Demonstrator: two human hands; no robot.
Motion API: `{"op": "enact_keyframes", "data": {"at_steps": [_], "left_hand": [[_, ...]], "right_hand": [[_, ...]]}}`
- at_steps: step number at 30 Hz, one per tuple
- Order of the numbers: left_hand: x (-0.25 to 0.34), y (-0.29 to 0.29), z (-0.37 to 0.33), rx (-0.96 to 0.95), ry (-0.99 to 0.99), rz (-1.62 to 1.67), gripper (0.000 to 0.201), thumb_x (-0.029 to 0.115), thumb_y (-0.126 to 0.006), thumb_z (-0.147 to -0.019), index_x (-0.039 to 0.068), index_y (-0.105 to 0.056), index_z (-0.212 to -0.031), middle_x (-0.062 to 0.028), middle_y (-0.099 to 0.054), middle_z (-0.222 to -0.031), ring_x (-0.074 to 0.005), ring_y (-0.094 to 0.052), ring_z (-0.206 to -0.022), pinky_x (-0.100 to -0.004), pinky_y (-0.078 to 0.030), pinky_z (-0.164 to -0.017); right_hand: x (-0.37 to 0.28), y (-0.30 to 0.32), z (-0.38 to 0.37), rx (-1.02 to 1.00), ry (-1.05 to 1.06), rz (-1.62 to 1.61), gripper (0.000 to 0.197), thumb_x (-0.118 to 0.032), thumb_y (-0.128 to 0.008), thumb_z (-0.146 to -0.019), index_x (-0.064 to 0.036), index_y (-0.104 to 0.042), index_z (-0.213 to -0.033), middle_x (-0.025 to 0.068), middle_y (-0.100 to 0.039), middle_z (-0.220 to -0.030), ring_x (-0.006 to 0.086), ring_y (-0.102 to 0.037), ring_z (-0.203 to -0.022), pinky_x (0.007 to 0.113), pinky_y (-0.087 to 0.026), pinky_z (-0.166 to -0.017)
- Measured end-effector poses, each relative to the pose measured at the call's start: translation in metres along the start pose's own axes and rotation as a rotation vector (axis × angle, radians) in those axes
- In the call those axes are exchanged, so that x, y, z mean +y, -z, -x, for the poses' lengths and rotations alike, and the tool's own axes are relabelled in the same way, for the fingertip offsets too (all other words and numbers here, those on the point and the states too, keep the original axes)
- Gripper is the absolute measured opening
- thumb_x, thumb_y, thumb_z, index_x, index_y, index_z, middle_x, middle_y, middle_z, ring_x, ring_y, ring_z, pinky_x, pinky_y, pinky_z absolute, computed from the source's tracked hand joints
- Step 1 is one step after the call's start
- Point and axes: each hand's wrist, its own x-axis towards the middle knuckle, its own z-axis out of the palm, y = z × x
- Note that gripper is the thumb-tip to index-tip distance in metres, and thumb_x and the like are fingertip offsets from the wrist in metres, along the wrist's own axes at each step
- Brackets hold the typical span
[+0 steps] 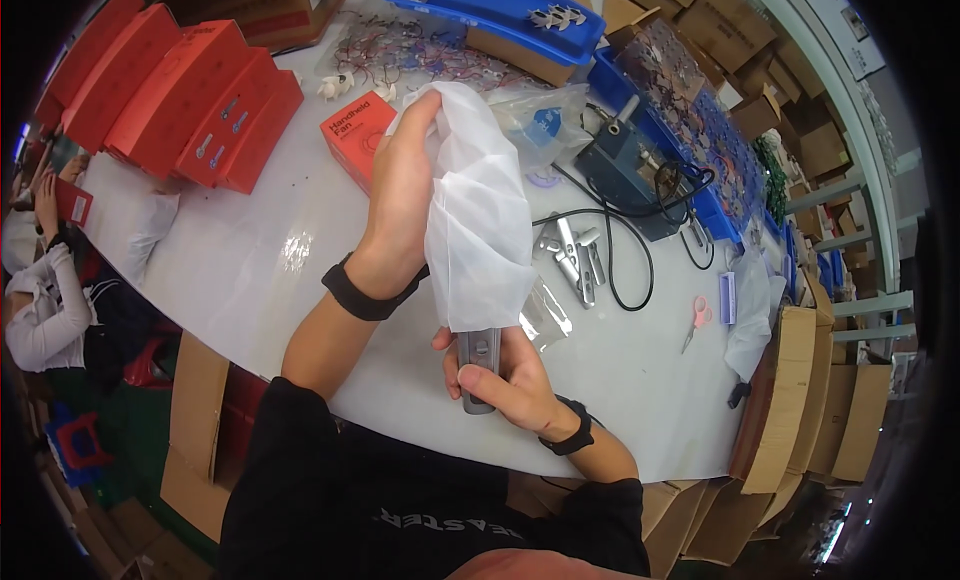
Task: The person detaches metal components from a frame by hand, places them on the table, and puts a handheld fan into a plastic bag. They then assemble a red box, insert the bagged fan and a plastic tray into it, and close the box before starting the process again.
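Upright before me is a handheld fan [480, 372] with a grey handle; a thin white bag [478, 220] covers its upper part, so the head is hidden. My right hand [505, 378] grips the handle just below the bag's mouth, thumb across the front. My left hand [405, 185] is wrapped around the bag's upper left side, its fingertips partly hidden behind the cloth-like material. Close behind the left hand lies a red box [357, 130]. To the right of the bag, several loose grey fan handles [575, 260] lie in a pile on the white table [290, 310].
Red boxes [190, 105] stand in a row at the far left. A dark device with a cable [635, 175] sits at the right, near pink scissors [701, 312] and a blue tray [500, 15]. Cardboard cartons [775, 400] line the right edge. Another person [50, 300] works at the left.
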Motion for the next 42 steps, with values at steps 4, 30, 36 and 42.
{"op": "enact_keyframes", "data": {"at_steps": [4, 30, 36, 42], "left_hand": [[-0.002, 0.002, -0.002, 0.003, 0.011, 0.01, 0.037, 0.036, -0.049, -0.102, 0.002, -0.061, -0.109, -0.0077, -0.068, -0.098, -0.0168, -0.066, -0.085, -0.0312, -0.052, -0.075], [-0.009, -0.012, 0.001, 0.064, -0.282, -0.135, 0.035, 0.025, -0.06, -0.094, -0.002, -0.059, -0.116, -0.0078, -0.061, -0.116, -0.0198, -0.06, -0.105, -0.0319, -0.048, -0.09], [-0.004, 0.0, -0.004, -0.208, -1.054, -0.685, 0.023, 0.012, -0.068, -0.087, 0.002, -0.069, -0.107, -0.0116, -0.059, -0.122, -0.0277, -0.055, -0.117, -0.0405, -0.044, -0.1], [-0.01, -0.003, 0.004, -0.445, -1.106, -0.899, 0.012, 0.009, -0.069, -0.084, 0.007, -0.075, -0.094, -0.0137, -0.06, -0.12, -0.03, -0.053, -0.122, -0.0398, -0.043, -0.103]], "right_hand": [[0.001, 0.003, -0.002, -0.001, -0.014, 0.001, 0.059, -0.02, -0.067, -0.093, -0.0002, -0.035, -0.139, 0.0162, -0.052, -0.123, 0.0197, -0.058, -0.081, 0.034, -0.051, -0.07], [0.003, 0.002, 0.0, 0.0, 0.006, -0.028, 0.065, -0.027, -0.063, -0.097, -0.0034, -0.027, -0.146, 0.0175, -0.05, -0.126, 0.0209, -0.058, -0.086, 0.036, -0.052, -0.073], [-0.005, 0.008, 0.0, 0.085, 0.108, 0.056, 0.065, -0.025, -0.062, -0.096, -0.003, -0.026, -0.146, 0.0182, -0.049, -0.126, 0.021, -0.058, -0.086, 0.036, -0.051, -0.073], [-0.015, 0.011, -0.004, 0.166, 0.151, 0.075, 0.066, -0.026, -0.061, -0.095, -0.0023, -0.025, -0.146, 0.0193, -0.049, -0.127, 0.021, -0.058, -0.085, 0.035, -0.051, -0.073]]}}
